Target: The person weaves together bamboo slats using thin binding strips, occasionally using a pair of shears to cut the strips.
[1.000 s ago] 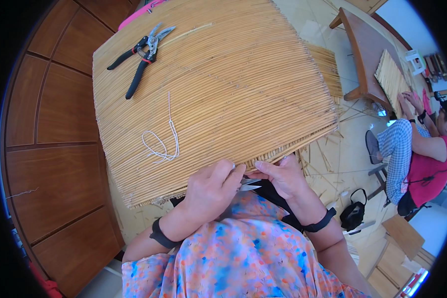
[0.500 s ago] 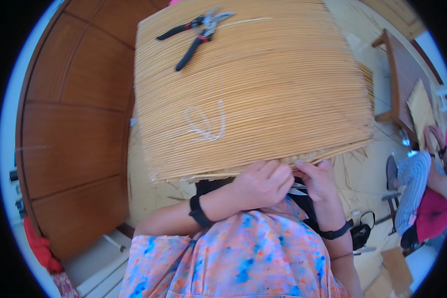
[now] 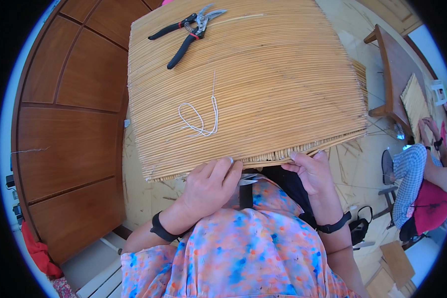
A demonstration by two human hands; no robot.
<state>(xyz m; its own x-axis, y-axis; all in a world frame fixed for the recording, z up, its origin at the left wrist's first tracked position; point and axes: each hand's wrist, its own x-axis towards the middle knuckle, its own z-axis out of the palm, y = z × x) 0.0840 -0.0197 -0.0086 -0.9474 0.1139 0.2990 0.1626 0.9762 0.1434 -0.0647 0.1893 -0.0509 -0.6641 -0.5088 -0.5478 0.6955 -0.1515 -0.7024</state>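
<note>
A wide panel of thin tan sticks (image 3: 273, 89) lies before me, laid side by side. Along its near edge a few sticks (image 3: 328, 144) stand slightly apart from the rest, leaving a gap. My left hand (image 3: 208, 185) pinches this edge left of the gap, fingers curled over it. My right hand (image 3: 310, 171) holds the loose sticks between thumb and fingers at the gap. A pointed metal blade (image 3: 248, 182) shows beside my left fingers, below the edge; what holds it is hidden. On the panel rest a needle with white thread (image 3: 214, 111) and open pruning shears (image 3: 191, 34) with black handles.
A brown wooden cabinet (image 3: 72, 144) stands close on the left. At right, another person (image 3: 429, 198) sits by a wooden table (image 3: 397, 74), hands on a smaller stick panel (image 3: 416, 104). Stick scraps and a black bag (image 3: 361, 229) lie on the floor.
My left hand has slid left along the near edge, away from my right hand. The gap between the edge sticks shows more. The view has shifted slightly.
</note>
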